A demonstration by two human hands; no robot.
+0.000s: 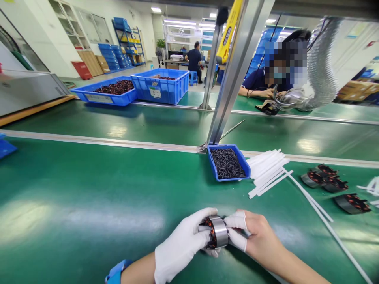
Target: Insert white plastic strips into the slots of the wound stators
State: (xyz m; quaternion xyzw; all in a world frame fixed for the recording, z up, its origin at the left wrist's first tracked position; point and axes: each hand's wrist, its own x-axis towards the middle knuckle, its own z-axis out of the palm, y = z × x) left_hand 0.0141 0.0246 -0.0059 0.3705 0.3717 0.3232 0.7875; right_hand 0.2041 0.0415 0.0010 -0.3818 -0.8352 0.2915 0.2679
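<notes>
My left hand (180, 246), in a white glove, is closed round a small motor stator (217, 232), a steel ring with copper windings. My right hand (256, 236), bare except for white finger cots, pinches the same stator from the right. Both hands hold it just above the green bench (89, 205), near the front edge. A small blue tray (211, 152) of dark short pins sits beyond the hands. A pile of white strips (268, 169) lies right of the tray.
Several more stators (331, 181) lie at the right. A slanted metal post (233, 75) rises behind the tray. Blue crates (161, 88) of parts stand at the back left. A person (266, 81) works across the bench beside a flexible hose (321, 71).
</notes>
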